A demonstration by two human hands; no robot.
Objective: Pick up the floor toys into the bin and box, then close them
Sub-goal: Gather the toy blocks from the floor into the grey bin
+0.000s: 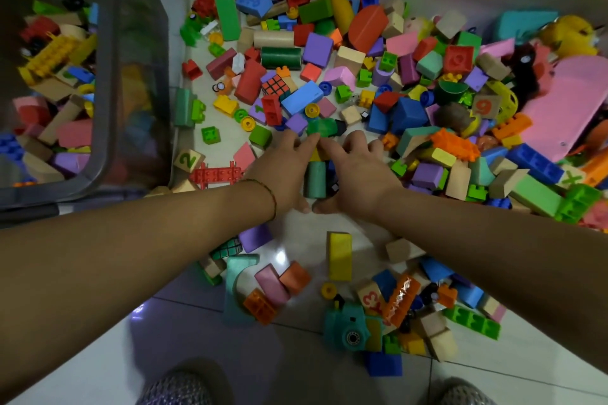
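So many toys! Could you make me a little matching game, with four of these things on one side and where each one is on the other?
Things
1. teal toy camera
2. large pink flat toy
3. teal-green cylinder
4. yellow studded brick

Places
A. inside the grey bin
B. between the left hand and the right hand
C. far right of the view
D. on the tiled floor, nearest the person

Pairs: 1-D, 2-C, 3-B, 4-A

Glossy tiled floor (289, 355) — translucent smooth plastic bin (138, 43).
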